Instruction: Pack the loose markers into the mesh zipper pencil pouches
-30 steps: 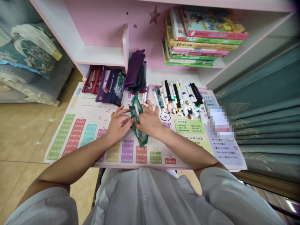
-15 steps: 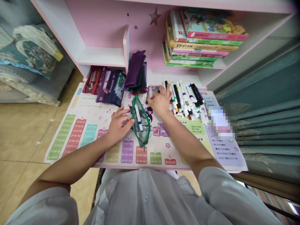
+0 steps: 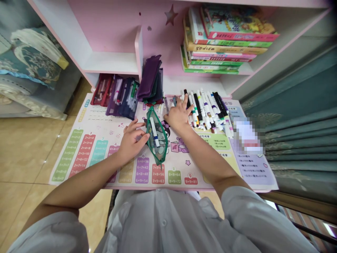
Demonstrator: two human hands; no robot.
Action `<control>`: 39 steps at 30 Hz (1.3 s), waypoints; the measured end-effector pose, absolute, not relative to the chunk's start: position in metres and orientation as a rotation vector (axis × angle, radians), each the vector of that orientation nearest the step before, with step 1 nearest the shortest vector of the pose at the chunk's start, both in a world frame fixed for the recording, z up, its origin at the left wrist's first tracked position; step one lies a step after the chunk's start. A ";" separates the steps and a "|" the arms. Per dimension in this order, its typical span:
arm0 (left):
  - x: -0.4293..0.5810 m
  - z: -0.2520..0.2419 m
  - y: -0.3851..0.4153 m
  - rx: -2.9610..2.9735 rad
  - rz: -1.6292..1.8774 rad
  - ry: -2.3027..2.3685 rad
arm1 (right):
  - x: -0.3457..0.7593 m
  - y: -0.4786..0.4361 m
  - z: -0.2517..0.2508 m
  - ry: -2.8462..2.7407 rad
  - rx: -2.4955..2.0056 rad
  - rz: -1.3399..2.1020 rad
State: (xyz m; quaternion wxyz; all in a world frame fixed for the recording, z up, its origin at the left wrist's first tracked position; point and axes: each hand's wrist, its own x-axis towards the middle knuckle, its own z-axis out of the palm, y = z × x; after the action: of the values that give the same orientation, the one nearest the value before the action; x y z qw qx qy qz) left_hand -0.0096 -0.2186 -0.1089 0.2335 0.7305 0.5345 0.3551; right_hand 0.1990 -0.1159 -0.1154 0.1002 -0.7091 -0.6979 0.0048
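Observation:
A green-edged mesh pencil pouch [image 3: 157,138] lies on the printed desk mat [image 3: 100,112], with a white marker [image 3: 154,131] inside it. My left hand [image 3: 131,142] grips the pouch's left edge, its thumb pressed against the green trim. My right hand [image 3: 179,114] rests at the near left end of a heap of markers [image 3: 206,109], fingers apart. A thin pen [image 3: 173,101] lies just beyond those fingertips. I cannot see anything held in that hand.
Stacked purple pouches [image 3: 149,79], dark mesh pouches [image 3: 122,96] and a red pouch [image 3: 101,89] stand along the back of the desk. A stack of books [image 3: 226,40] sits on the shelf above. A teal curtain [image 3: 297,140] hangs right; tile floor [image 3: 23,154] lies left.
My right hand has left the pouch and moved forward and right to the markers. The white marker inside the pouch now shows. My left hand has stayed at the pouch's edge.

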 end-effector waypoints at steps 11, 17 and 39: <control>-0.011 -0.108 -0.220 2.015 0.957 1.465 | 0.199 -0.140 -0.075 -2.014 -1.945 0.051; -0.011 -0.105 -0.220 2.015 0.928 1.475 | 0.196 -0.189 -0.023 -2.122 -1.773 0.191; -0.011 -0.105 -0.219 2.015 0.944 1.496 | 0.158 -0.210 -0.053 -2.623 -1.873 0.363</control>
State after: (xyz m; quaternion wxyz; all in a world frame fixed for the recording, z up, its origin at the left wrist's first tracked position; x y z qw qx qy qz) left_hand -0.0105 -0.2187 -0.1046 0.2280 0.7317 0.5433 0.3428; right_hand 0.1583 -0.2102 -0.0535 -0.0507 -0.5767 -0.8077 0.1117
